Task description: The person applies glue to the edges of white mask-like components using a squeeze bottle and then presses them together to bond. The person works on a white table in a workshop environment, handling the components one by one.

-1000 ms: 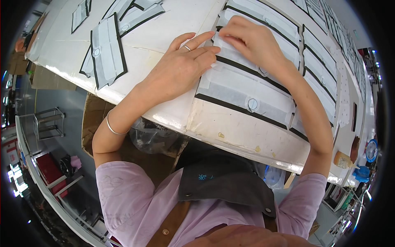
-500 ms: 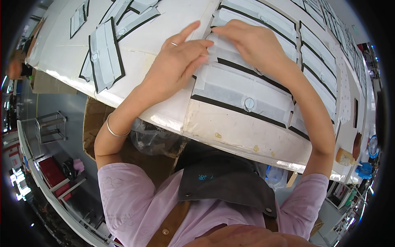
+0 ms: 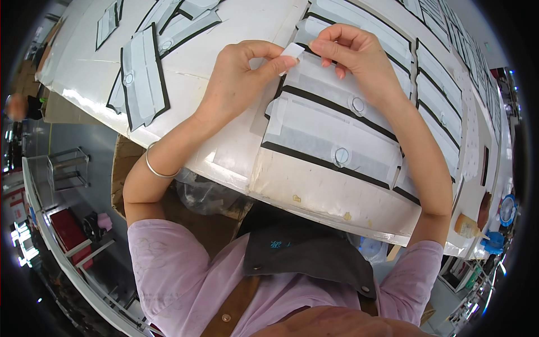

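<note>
Between the thumb and fingers of my left hand [image 3: 244,76] is a small white strip [image 3: 292,51], held over the left ends of the panels. My right hand [image 3: 359,59] is beside it, thumb and forefinger pinched together, the other fingers curled. Whatever that pinch holds, if anything, is too small to make out. Beneath both hands lies a column of flat whitish panels with black edges. The nearest panel [image 3: 314,130] has a round circle mark near its lower edge. Part of the panel above it [image 3: 323,78] is covered by my right hand.
More black-edged panels [image 3: 145,78] lie loosely overlapped on the left of the white table [image 3: 224,151]. Another column of panels [image 3: 443,84] runs along the right. A yellowish bottle [image 3: 467,226] and a blue container [image 3: 493,241] stand at the far right edge.
My left hand's raised fingers have folded and now pinch the white strip. My right hand has shifted slightly right, its fingertips lifting off the panel's left end.
</note>
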### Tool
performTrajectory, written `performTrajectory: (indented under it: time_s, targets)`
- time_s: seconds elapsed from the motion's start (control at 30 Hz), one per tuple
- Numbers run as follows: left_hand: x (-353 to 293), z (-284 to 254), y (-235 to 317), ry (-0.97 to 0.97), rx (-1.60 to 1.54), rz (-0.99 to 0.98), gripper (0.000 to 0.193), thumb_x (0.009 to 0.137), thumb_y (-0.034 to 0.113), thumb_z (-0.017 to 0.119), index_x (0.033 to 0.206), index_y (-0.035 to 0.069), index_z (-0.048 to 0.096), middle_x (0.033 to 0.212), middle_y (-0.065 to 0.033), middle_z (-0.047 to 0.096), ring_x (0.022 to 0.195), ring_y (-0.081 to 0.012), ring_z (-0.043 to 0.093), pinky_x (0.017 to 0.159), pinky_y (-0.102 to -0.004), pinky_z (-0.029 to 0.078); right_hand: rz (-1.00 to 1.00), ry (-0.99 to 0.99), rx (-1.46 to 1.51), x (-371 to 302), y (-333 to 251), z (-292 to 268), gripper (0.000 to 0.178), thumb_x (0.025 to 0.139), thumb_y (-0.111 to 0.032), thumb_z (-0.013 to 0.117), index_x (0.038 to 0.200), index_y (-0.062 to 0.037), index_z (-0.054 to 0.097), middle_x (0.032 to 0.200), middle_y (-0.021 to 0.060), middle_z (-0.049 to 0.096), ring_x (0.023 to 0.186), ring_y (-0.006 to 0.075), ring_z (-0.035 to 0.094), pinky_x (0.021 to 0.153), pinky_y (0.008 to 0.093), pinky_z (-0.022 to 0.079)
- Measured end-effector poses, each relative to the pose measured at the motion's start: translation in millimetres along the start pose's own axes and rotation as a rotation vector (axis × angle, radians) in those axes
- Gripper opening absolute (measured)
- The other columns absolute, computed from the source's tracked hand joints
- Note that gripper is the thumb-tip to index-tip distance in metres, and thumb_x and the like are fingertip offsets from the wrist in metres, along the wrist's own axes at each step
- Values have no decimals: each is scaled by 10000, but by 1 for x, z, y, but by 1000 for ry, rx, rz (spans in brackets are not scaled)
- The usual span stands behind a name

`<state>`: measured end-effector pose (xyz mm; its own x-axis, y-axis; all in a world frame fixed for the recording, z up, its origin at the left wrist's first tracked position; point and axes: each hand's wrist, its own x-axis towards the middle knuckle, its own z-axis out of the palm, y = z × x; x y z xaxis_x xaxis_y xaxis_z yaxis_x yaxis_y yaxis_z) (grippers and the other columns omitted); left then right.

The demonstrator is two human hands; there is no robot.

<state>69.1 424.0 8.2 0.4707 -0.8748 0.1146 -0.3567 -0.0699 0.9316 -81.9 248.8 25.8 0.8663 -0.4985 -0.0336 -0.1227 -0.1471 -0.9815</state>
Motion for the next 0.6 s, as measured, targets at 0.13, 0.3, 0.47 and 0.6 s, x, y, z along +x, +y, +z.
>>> performTrajectory:
  time_s: [0.13, 0.3, 0.47, 0.6]
  targets:
    - [7, -5, -2, -4, -7, -52, 280, 875, 262, 829, 894, -11, 771, 744, -20, 687, 689, -80, 574, 629, -248, 480, -18, -60, -84, 0, -3, 5, 133, 916, -209, 757, 941, -83, 722, 822, -26, 675, 705, 30, 572, 575, 200, 400]
    - [16, -3, -4, 10, -20, -30, 284, 876, 275, 827, 870, -3, 767, 742, 1, 668, 703, -63, 563, 634, -232, 463, 22, -60, -97, 9, -4, 7, 173, 916, -229, 766, 991, -76, 735, 837, -26, 685, 716, 29, 576, 588, 197, 397]
    - [32, -16, -7, 63, 45, -18, 245, 939, 306, 765, 950, 62, 781, 883, 2, 728, 872, -61, 627, 847, -230, 476, -17, -1, -138, 31, 4, -19, 248, 899, -276, 786, 992, -48, 751, 818, -17, 692, 692, 38, 588, 575, 201, 411]
    - [56, -27, -22, 90, 92, -26, 292, 978, 353, 713, 1018, 71, 776, 931, 2, 730, 929, -80, 627, 909, -241, 461, 31, -52, -241, 44, 8, -29, 291, 891, -308, 789, 989, -36, 754, 850, 0, 717, 703, 55, 616, 584, 212, 439]
